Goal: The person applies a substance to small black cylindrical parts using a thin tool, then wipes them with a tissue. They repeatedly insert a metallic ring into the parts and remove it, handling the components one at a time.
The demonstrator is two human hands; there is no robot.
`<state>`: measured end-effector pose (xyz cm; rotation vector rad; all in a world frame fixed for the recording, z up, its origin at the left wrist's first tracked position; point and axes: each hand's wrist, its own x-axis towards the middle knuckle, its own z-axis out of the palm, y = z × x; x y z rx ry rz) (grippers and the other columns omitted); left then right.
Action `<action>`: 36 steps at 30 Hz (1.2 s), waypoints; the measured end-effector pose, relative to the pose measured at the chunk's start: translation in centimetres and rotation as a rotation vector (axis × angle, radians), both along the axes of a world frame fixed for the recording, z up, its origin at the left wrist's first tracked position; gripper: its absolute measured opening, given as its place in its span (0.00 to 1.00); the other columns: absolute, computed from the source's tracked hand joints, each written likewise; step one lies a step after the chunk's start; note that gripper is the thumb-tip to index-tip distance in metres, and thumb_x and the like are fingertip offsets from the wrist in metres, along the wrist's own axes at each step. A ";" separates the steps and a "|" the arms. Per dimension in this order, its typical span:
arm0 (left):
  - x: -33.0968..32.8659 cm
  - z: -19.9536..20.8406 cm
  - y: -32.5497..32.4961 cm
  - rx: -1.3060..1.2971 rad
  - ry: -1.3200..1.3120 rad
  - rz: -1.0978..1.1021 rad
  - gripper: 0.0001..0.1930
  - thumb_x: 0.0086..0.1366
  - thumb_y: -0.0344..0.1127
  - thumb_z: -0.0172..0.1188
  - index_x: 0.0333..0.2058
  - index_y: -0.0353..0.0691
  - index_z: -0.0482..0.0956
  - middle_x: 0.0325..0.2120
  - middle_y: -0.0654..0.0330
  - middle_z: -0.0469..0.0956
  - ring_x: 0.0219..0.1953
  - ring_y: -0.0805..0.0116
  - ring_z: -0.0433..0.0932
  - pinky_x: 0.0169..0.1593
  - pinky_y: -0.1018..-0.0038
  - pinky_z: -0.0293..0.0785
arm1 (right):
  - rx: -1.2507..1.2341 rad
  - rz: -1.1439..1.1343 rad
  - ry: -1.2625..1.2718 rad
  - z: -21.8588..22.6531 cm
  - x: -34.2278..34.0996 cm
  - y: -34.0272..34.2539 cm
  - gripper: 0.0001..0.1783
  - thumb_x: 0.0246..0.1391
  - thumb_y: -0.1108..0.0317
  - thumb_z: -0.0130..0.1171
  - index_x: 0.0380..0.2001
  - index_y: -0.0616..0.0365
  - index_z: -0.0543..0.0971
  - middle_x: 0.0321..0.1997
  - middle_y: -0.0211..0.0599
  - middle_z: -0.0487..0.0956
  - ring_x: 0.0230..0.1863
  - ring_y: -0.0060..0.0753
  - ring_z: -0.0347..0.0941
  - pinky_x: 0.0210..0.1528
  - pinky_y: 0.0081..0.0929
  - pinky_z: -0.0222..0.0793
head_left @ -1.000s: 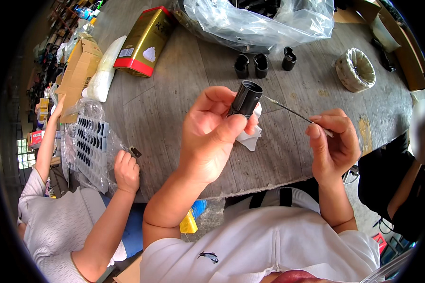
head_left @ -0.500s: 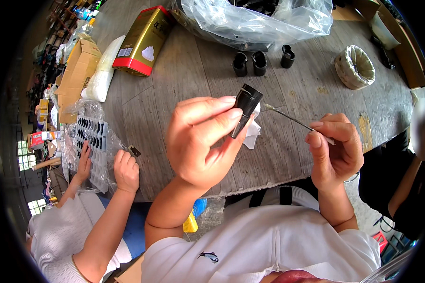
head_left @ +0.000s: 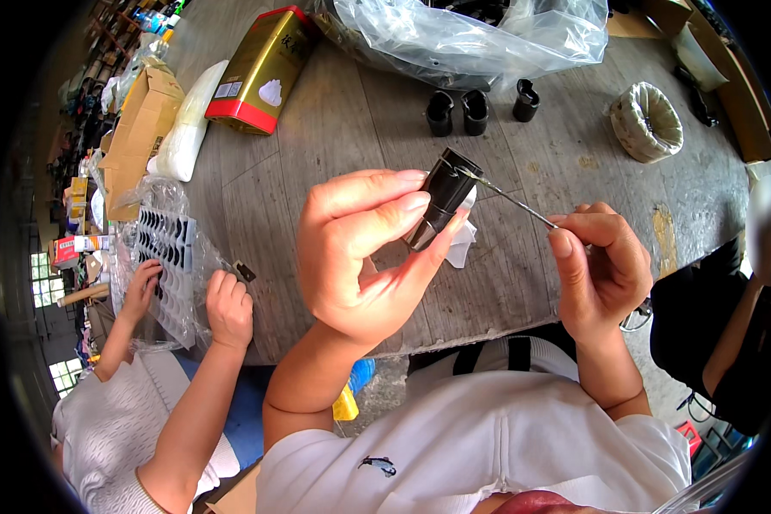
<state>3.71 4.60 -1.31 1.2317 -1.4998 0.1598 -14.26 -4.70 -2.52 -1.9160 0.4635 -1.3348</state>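
Note:
My left hand is closed on a black hollow plastic part, held tilted above the table between thumb and fingers. Something white, like paper or cloth, shows behind that part. In my right hand, thumb and forefinger pinch a thin dark rod with a twisted look. Its far tip reaches the upper end of the black part; whether it goes inside or only touches the edge, I cannot tell. Several similar black parts stand farther back, one of them a black cup-like piece apart from its neighbours.
A clear plastic bag of black parts lies at the far side. To its left is a gold and red tin. A lined round bin stands right. At left, another person's hands work beside a tray of black pieces.
The rod in my right hand has moved left, and its tip has come from beside the black part onto its upper end. The other person's left hand has shifted on the tray.

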 end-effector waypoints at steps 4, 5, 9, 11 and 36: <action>-0.4 -0.6 -0.6 -0.060 0.141 -0.027 0.21 0.44 0.17 0.69 0.37 0.33 0.71 0.38 0.50 0.72 0.36 0.65 0.77 0.33 0.78 0.78 | 0.003 0.001 0.000 -0.2 -0.3 -0.1 0.05 0.45 0.78 0.62 0.24 0.67 0.74 0.22 0.37 0.76 0.16 0.20 0.61 0.16 0.16 0.54; -0.5 -0.8 -0.8 -0.098 0.168 -0.018 0.20 0.43 0.18 0.71 0.35 0.32 0.73 0.36 0.51 0.73 0.34 0.67 0.78 0.30 0.81 0.77 | 0.013 -0.002 0.004 -0.1 -0.3 -0.1 0.05 0.45 0.78 0.62 0.24 0.67 0.74 0.22 0.37 0.76 0.16 0.20 0.61 0.16 0.17 0.54; -0.6 -1.0 -0.7 -0.072 0.186 -0.041 0.20 0.43 0.18 0.70 0.35 0.32 0.73 0.36 0.50 0.73 0.34 0.67 0.78 0.30 0.81 0.77 | 0.028 0.006 0.007 0.3 -0.1 0.1 0.06 0.45 0.78 0.62 0.23 0.66 0.74 0.22 0.37 0.77 0.16 0.20 0.61 0.16 0.17 0.54; -0.7 -1.0 -0.7 -0.071 0.188 -0.047 0.20 0.43 0.18 0.70 0.35 0.32 0.72 0.37 0.50 0.73 0.33 0.68 0.78 0.29 0.81 0.77 | 0.034 -0.004 0.017 0.1 0.0 0.0 0.06 0.45 0.78 0.62 0.22 0.66 0.74 0.22 0.37 0.77 0.16 0.20 0.62 0.16 0.17 0.54; -0.8 -0.2 -0.3 0.295 1.017 -0.377 0.16 0.55 0.26 0.63 0.39 0.33 0.67 0.38 0.51 0.73 0.36 0.67 0.77 0.38 0.71 0.78 | 0.160 0.003 0.165 -0.6 -1.5 0.6 0.08 0.52 0.74 0.56 0.22 0.67 0.74 0.20 0.37 0.74 0.17 0.22 0.62 0.20 0.18 0.56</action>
